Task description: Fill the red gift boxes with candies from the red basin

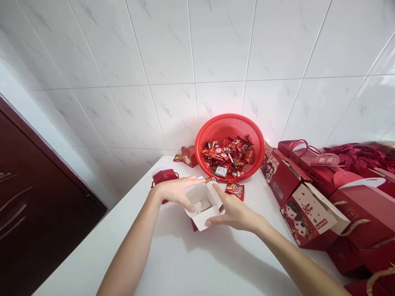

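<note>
An opened cardboard box (203, 209), white inside and red outside, stands on the white table (191, 263) with its top flaps spread. My left hand (178, 193) grips its left side, the thumb on the inner edge. On the right side my right hand (232, 209) holds the box, its thumb on the near flap. The inside shows only white folded bottom panels. Just behind the box a red basket (261, 153) holds many red-wrapped candies. A red candy packet (235, 191) lies between the basket and my right hand.
A small red box (165, 176) is beyond my left wrist, and another (189, 156) stands left of the basket. Many red gift boxes (311, 213) are piled along the right side, with red ribbons (358, 160) behind. A tiled wall (222, 49) borders the table's back.
</note>
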Motion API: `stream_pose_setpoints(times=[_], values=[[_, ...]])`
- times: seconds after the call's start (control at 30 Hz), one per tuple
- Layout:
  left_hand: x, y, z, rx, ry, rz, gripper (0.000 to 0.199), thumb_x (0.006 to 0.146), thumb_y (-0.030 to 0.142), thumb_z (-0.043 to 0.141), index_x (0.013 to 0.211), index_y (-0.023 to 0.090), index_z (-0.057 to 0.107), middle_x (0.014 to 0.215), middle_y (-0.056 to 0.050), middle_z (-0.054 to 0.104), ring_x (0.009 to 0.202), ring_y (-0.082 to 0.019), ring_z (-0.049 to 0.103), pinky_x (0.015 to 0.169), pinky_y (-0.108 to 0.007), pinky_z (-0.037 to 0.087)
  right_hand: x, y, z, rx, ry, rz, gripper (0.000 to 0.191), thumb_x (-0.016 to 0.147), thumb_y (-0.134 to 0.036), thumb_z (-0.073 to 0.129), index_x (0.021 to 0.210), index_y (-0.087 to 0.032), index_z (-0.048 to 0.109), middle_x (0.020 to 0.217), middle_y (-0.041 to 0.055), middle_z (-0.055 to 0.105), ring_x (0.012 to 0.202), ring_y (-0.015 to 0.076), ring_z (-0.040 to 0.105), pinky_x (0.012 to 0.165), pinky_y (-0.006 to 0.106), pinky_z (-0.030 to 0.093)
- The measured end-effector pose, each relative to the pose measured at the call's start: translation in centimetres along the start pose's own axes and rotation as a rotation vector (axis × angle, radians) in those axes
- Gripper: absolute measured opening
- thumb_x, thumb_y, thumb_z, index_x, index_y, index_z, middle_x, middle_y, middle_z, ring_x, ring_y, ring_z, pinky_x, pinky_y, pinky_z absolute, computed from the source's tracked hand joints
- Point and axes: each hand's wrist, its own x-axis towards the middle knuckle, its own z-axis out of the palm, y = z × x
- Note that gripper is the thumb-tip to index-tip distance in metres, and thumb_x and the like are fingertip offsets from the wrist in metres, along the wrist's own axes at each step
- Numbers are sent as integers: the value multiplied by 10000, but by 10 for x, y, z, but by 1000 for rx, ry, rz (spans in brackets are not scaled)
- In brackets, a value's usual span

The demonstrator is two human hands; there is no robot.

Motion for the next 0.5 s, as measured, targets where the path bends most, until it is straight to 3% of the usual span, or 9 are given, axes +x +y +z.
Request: stream_pose_setpoints(times=[0.07,0.17,0.3,0.43,0.5], values=[[3,-8,0,-48,10,53,1004,545,371,837,1474,289,466,1496,-86,493,1371,-373,442,1048,-392,437,3,7,3,28,-6,63,1000,663,-500,810,1478,-248,290,1086,77,682,959,264,637,764,311,450],[10,-20,2,-122,33,24,1088,487,350,875,1484,222,458,1515,-125,466,1372,-412,430,1071,-421,429,4,15,7,21,-56,112,1007,659,-560,793,1481,-260,294,1061,64,682,950,252,630,759,302,439],[21,-32,9,-264,-106,68,1164,471,359,908,1513,226,407,1522,-118,463,1343,-401,464,1009,-381,492,-2,15,7,5,-114,137,1015,689,-602,750,1513,-274,256,1060,61,690,908,237,635,747,299,447],[31,-30,18,-410,-274,171,1248,538,422,894,1581,297,221,1514,-68,481,1330,-326,505,1000,-329,500,-4,16,-17,26,-145,88,857,714,-569,746,1448,-270,420,1054,53,698,862,216,648,744,293,468],[34,-23,20,-356,-254,140,1273,565,466,876,1595,287,150,1562,-80,413,1377,-340,452,1052,-354,463,1,20,-39,36,-16,91,686,798,-574,669,1375,-233,521,970,54,706,828,211,655,729,294,482]])
